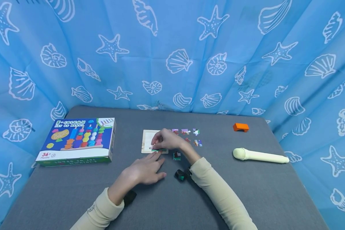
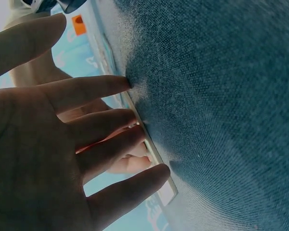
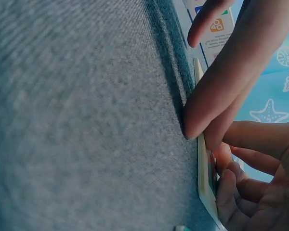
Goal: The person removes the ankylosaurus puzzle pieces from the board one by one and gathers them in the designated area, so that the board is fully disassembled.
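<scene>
A shallow wooden puzzle tray lies on the table, with a green-edged puzzle piece along its near side. My right hand reaches over the tray with curled fingers, pinching a small puzzle piece low inside it; the fingers hide most of that piece. In the right wrist view, the right hand's thumb and fingers meet just inside the tray rim. My left hand is spread palm down, its extended fingertips resting at the tray's near edge.
Several loose puzzle pieces lie right of the tray, and another piece sits nearer me. A bead-set box stands at left. On the right are an orange arch block and a pale toy microphone. A blue curtain hangs behind.
</scene>
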Available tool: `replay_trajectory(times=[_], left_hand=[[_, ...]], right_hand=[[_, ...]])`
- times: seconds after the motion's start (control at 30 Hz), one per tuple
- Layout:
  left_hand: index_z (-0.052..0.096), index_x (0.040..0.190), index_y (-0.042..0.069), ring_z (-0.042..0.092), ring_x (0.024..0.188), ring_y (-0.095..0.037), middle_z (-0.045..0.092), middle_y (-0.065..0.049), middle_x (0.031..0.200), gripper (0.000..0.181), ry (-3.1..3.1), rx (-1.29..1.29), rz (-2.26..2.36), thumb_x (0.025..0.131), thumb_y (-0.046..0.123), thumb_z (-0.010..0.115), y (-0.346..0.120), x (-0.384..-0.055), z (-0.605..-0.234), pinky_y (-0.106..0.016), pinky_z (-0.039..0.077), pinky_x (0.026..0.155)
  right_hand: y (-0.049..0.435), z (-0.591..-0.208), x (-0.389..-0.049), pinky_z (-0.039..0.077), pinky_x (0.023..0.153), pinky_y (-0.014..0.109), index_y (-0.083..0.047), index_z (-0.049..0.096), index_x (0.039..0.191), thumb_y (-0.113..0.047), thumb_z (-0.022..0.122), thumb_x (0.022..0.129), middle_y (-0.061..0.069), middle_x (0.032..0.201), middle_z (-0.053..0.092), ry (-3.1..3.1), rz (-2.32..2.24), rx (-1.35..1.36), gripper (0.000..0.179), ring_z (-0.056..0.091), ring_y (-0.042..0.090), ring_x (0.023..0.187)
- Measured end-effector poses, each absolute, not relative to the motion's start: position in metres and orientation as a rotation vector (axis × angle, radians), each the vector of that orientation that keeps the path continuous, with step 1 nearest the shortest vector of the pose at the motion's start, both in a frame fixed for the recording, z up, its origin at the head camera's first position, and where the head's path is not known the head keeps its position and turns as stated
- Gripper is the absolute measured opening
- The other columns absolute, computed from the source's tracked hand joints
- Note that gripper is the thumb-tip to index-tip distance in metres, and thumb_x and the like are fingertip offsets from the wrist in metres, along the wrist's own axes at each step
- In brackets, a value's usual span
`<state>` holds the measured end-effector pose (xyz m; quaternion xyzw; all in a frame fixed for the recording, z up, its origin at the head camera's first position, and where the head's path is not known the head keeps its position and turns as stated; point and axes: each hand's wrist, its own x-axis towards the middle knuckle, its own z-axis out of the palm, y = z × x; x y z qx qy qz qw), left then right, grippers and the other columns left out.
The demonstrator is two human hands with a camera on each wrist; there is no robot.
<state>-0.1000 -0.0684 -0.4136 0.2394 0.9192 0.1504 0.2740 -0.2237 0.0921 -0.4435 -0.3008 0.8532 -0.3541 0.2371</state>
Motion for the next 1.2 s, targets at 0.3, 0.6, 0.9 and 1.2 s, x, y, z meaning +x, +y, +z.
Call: replay_trajectory(times=[0.3, 0.6, 0.9, 1.2], left_hand=[[0.044, 0.166, 0.01, 0.02, 0.172, -0.032, 0.021, -0.013, 0.183, 0.068, 2.462, 0.634, 0.411, 0.111, 0.046, 0.059, -0.069, -0.101, -0.413, -0.073, 0.037, 0.125], [0.044, 0.166, 0.011, 0.02, 0.172, -0.031, 0.021, -0.011, 0.184, 0.068, 2.466, 0.624, 0.4, 0.111, 0.047, 0.058, -0.068, -0.1, -0.414, -0.073, 0.037, 0.124], [0.043, 0.167, 0.012, 0.02, 0.172, -0.03, 0.02, -0.009, 0.184, 0.07, 2.472, 0.603, 0.397, 0.11, 0.048, 0.06, -0.066, -0.1, -0.413, -0.073, 0.036, 0.125], [0.045, 0.166, 0.012, 0.024, 0.171, -0.031, 0.023, -0.009, 0.183, 0.07, 2.502, 0.601, 0.392, 0.109, 0.049, 0.061, -0.065, -0.098, -0.414, -0.071, 0.037, 0.126]], right_hand=[[0.094, -0.444, -0.223, 0.056, 0.071, 0.019, -0.001, 0.079, 0.105, -0.006, 0.079, 0.098, 0.011, 0.096, 0.08, 2.324, -1.032, -0.83, 0.009, 0.066, 0.005, 0.076], [0.105, -0.442, -0.216, 0.057, 0.073, 0.02, 0.0, 0.079, 0.108, -0.005, 0.075, 0.101, 0.015, 0.102, 0.082, 2.285, -1.17, -0.899, 0.009, 0.07, 0.008, 0.08], [0.133, -0.432, -0.209, 0.058, 0.076, 0.022, -0.007, 0.08, 0.109, -0.012, 0.078, 0.1, 0.009, 0.102, 0.082, 2.381, -1.181, -0.839, 0.01, 0.07, 0.009, 0.079], [0.173, -0.428, -0.201, 0.06, 0.081, 0.024, -0.004, 0.08, 0.111, -0.006, 0.077, 0.099, 0.011, 0.106, 0.08, 2.377, -1.158, -0.809, 0.012, 0.073, 0.017, 0.088]])
